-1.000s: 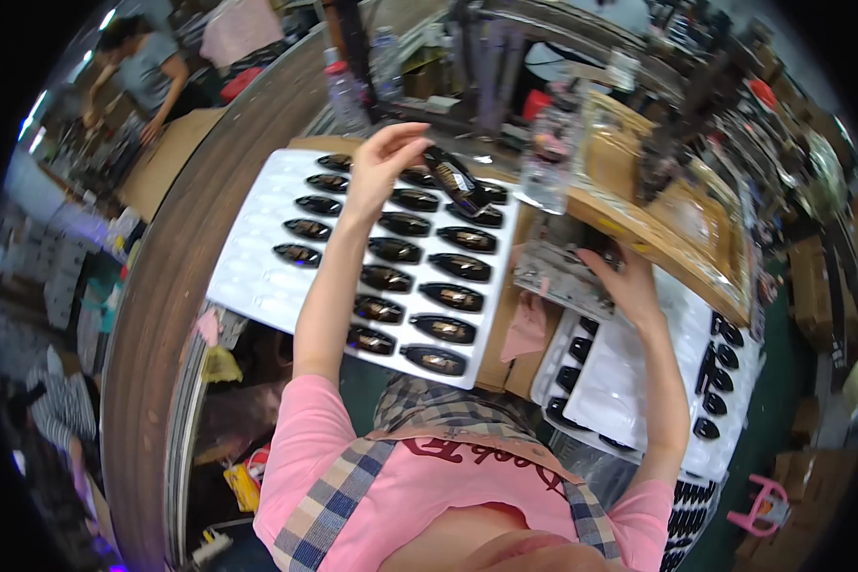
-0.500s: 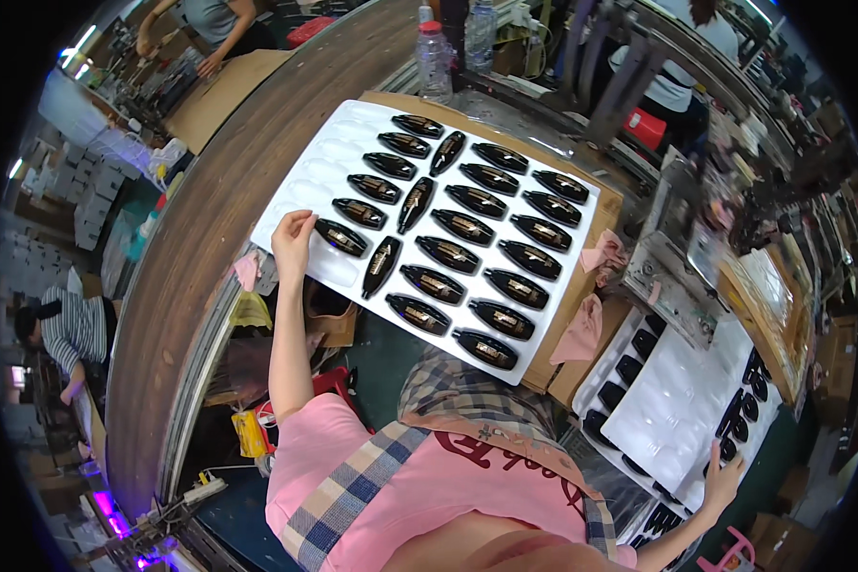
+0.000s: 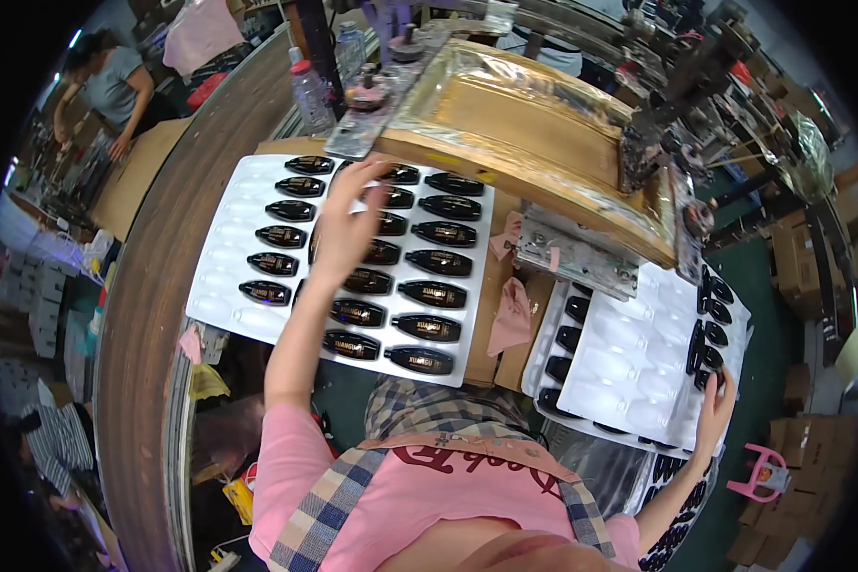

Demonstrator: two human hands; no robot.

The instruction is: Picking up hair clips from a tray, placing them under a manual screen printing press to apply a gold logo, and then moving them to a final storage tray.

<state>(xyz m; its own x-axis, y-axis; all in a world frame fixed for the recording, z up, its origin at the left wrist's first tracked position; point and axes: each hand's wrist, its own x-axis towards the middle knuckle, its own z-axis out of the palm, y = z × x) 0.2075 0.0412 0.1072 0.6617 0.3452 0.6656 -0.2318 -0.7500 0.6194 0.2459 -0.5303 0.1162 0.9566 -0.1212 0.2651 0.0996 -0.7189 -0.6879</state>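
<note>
My left hand (image 3: 351, 224) is raised over a white moulded tray (image 3: 221, 224) holding rows of black spindle-shaped plastic pieces (image 3: 434, 294) with gold print. Its fingers, blurred by motion, reach up to the near left corner of a wood-edged printing screen (image 3: 534, 129). Whether they touch the screen is unclear. At lower right, my right hand (image 3: 715, 415) has its fingertips around a black plastic piece (image 3: 704, 378) at the edge of a second white tray (image 3: 629, 353). Part of that piece is hidden by the fingers.
Below the screen sits a metal printing fixture (image 3: 577, 250). Pink cloths (image 3: 511, 319) hang beside the trays. A clear bottle with a red cap (image 3: 310, 95) stands at the back. A pink stool (image 3: 761, 474) is on the floor at right. Other people work at far left.
My left hand has left the first tray's left edge and moved right and away, over the pieces. The printing screen now spans above the fixture. My right hand has shifted farther up the second tray's edge.
</note>
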